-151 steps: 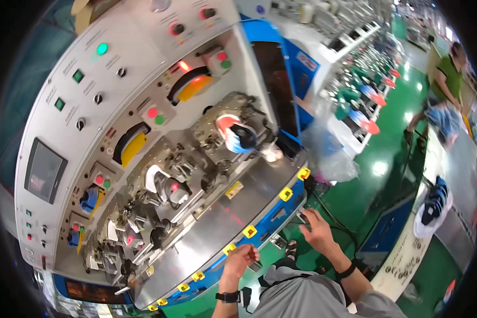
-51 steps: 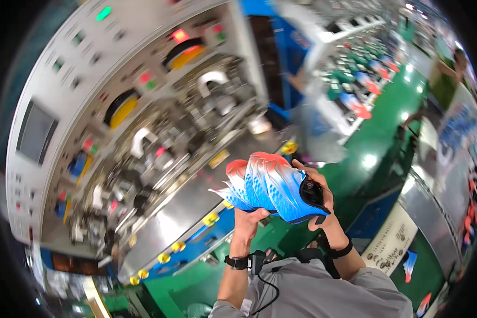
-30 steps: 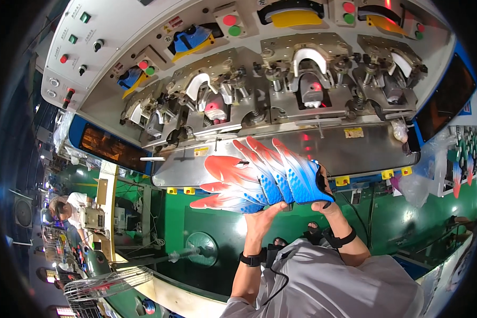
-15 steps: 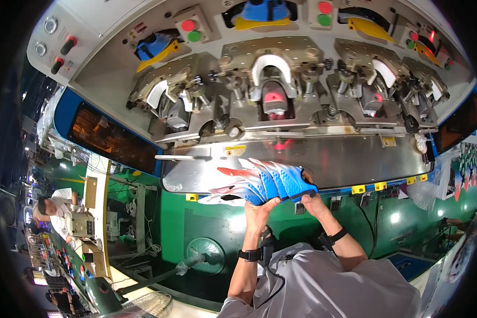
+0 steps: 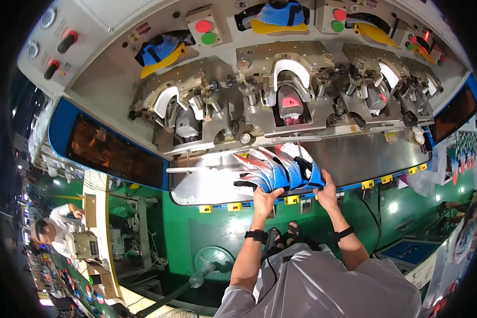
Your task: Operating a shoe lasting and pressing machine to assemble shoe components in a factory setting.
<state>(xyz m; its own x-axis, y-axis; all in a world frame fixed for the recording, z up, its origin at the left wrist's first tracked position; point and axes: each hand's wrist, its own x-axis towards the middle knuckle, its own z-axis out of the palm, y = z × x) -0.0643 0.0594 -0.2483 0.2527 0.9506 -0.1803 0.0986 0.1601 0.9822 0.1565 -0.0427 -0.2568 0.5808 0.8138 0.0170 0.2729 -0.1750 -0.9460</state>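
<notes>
I hold a nested stack of blue, white and red shoe uppers (image 5: 283, 172) over the front edge of the metal shelf of a machine. My left hand (image 5: 266, 201) grips the near left side of the stack, with its thumb along the lower edge. Closed on the right end is my right hand (image 5: 327, 192); part of its fingers is hidden. Behind the stack, the machine has several metal moulding stations, each with a white curved pad. The middle mould (image 5: 290, 105), grey with a red glow, is nearest to the uppers.
A flat metal shelf (image 5: 365, 159) runs along the machine front, with a metal bar (image 5: 188, 170) sticking out at left. Red and green buttons (image 5: 204, 32) sit above the stations. A fan stand (image 5: 214, 261) is on the green floor. A person (image 5: 58, 228) works at far left.
The stack has moved a little to the right and turned, so its openings show more. Both hands have gone with it. My view has shifted slightly.
</notes>
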